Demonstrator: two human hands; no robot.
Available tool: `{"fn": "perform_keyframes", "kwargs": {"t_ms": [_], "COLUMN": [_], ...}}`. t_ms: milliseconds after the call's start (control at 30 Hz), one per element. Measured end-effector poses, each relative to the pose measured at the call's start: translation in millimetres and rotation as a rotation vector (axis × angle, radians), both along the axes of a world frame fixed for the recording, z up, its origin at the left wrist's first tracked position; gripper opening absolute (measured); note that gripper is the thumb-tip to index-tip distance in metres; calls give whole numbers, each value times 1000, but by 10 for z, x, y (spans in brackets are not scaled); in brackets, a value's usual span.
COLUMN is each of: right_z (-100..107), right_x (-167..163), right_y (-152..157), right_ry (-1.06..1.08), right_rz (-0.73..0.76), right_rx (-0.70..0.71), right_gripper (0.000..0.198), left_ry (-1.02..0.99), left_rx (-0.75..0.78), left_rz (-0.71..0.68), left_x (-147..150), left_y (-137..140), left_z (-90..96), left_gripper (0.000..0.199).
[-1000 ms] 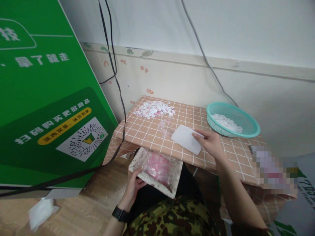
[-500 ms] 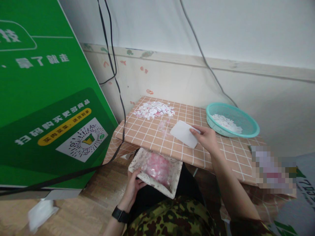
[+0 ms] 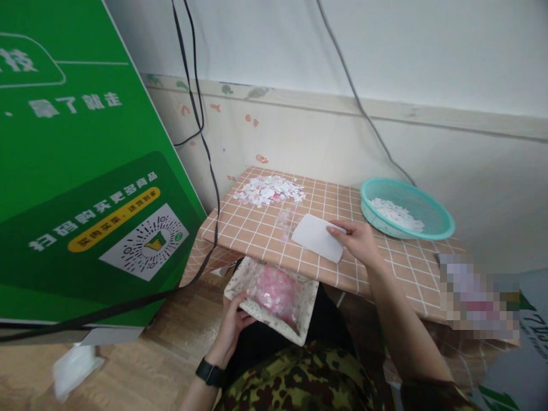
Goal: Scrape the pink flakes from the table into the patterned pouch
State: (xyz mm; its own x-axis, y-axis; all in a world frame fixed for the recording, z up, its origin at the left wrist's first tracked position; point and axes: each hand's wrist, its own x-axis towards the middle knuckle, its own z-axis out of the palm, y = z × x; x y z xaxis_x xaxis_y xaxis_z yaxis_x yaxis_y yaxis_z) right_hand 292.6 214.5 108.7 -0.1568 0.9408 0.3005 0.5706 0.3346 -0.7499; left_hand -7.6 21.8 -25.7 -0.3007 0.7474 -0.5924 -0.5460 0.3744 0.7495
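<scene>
My left hand grips the near left edge of a speckled off-white square tray, tilted under the table's front edge. In the tray lies a pink and white heap with a shiny, clear-plastic look. My right hand pinches the right end of a flat white card over the tabletop. Left of the card is a faint pinkish-white smear of residue on the cloth. Farther back sits a pile of small white and pink flakes.
The table has a brown checked cloth. A turquoise basket with white pieces stands at its right. Dark cables hang past the left corner, beside a green panel. A white plastic bag lies on the floor.
My right hand has moved the white card slightly left and toward the table's front edge. My left hand and the tray have stayed put.
</scene>
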Motion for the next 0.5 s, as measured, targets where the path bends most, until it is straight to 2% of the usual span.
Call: {"fn": "perform_keyframes", "kwargs": {"t_ms": [133,300,500], "right_z": [-3,-17,60], "right_x": [-3,-56,-184], "right_y": [-22,-70,-97], "right_ry": [13,-43,-28], "right_rz": [-54,19,14], "right_rx": [24,3,75], "right_gripper": [42,37,36], "left_ry": [-3,3,-23], "left_rx": [-5,5,3], "left_rz": [6,-5,21], "left_x": [-2,-3,2], "left_y": [7,9,11], "left_z": [-15,-28,-18], "left_gripper": [52,53,53]}}
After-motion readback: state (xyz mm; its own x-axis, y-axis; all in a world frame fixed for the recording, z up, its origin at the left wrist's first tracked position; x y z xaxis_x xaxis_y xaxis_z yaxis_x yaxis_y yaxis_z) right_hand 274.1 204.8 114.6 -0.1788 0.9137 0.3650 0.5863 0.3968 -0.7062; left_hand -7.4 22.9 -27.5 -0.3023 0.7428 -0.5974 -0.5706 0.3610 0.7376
